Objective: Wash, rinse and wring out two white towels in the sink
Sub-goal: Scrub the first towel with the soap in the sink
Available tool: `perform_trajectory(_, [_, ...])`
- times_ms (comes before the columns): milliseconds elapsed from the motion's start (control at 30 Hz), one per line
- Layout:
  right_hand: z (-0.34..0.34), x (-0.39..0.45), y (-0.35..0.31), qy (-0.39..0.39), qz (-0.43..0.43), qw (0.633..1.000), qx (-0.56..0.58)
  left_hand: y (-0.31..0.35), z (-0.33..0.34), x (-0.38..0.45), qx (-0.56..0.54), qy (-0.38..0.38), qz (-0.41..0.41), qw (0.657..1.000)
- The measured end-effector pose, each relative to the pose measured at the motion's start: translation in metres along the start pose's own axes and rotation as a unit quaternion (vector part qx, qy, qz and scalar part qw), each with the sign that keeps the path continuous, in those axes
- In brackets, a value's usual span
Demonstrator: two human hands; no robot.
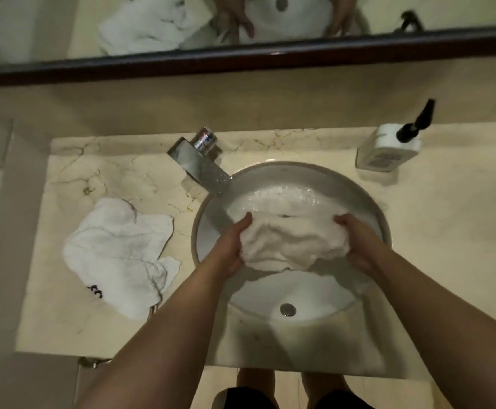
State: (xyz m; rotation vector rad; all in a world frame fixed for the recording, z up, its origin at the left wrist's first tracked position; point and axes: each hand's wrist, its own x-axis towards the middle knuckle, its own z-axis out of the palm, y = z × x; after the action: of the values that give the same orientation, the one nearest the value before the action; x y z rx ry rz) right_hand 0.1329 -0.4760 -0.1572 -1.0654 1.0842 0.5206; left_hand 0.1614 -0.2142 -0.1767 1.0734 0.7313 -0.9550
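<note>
Head view looks down on two bare forearms reaching forward over the basin. Left hand (233, 246) and right hand (357, 242) each curl around an end of a bunched, wet white terry towel (291, 240), gripping it above the round white ceramic sink (358, 190), near the angular chrome faucet (204, 165). A second crumpled white towel (119, 255) lies on the cream marble surface (447, 231) left of the sink. A white pump bottle (388, 149) stands at the far right.
</note>
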Motion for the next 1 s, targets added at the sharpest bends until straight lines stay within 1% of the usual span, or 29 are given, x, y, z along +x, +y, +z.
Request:
perform_trajectory(67, [-0.005, -0.022, 0.003, -0.042, 0.064, 0.996, 0.049, 0.0, 0.012, -0.017, -0.02, 0.027, 0.06, 0.998])
perform_trajectory(133, [-0.006, -0.049, 0.004, -0.086, 0.098, 0.989, 0.063, 0.002, 0.024, -0.039, -0.024, 0.05, 0.107, 0.993])
perform_trajectory(200, [-0.003, -0.073, 0.005, -0.124, 0.113, 0.984, 0.061, 0.007, 0.036, -0.06, -0.015, 0.061, 0.12, 0.991])
perform_trajectory(300, [0.002, -0.106, 0.008, -0.153, 0.127, 0.98, 0.016, 0.017, 0.048, -0.083, 0.003, 0.082, 0.122, 0.989])
perform_trajectory(333, [0.003, -0.115, 0.01, -0.159, 0.118, 0.98, -0.004, 0.021, 0.051, -0.091, 0.01, 0.081, 0.12, 0.989])
perform_trajectory(400, [0.005, -0.125, 0.009, -0.152, 0.075, 0.986, 0.008, 0.026, 0.056, -0.104, 0.023, 0.07, 0.118, 0.99])
perform_trajectory(467, [0.006, -0.136, 0.004, -0.136, 0.013, 0.987, 0.084, 0.029, 0.063, -0.117, 0.031, 0.063, 0.122, 0.99])
perform_trajectory(533, [0.009, -0.146, -0.001, -0.132, -0.037, 0.977, 0.165, 0.03, 0.072, -0.13, 0.031, 0.058, 0.12, 0.991])
perform_trajectory(600, [0.011, -0.154, -0.01, -0.124, -0.076, 0.968, 0.205, 0.029, 0.083, -0.139, 0.02, 0.051, 0.121, 0.991])
perform_trajectory(633, [0.013, -0.157, -0.013, -0.12, -0.081, 0.968, 0.203, 0.029, 0.088, -0.143, 0.021, 0.054, 0.124, 0.991])
perform_trajectory(733, [0.015, -0.158, -0.017, -0.108, -0.009, 0.975, 0.196, 0.027, 0.103, -0.161, 0.046, 0.067, 0.136, 0.987])
perform_trajectory(833, [0.02, -0.159, -0.012, -0.093, 0.077, 0.981, 0.151, 0.024, 0.11, -0.165, 0.036, 0.095, 0.165, 0.981])
perform_trajectory(933, [0.031, -0.166, -0.01, -0.125, 0.105, 0.978, 0.128, 0.021, 0.105, -0.147, 0.033, 0.131, 0.173, 0.976])
perform_trajectory(967, [0.035, -0.17, -0.011, -0.129, 0.106, 0.978, 0.127, 0.02, 0.105, -0.143, 0.032, 0.137, 0.177, 0.974])
perform_trajectory(1000, [0.038, -0.173, -0.012, -0.116, 0.104, 0.98, 0.124, 0.021, 0.106, -0.143, 0.03, 0.143, 0.181, 0.973])
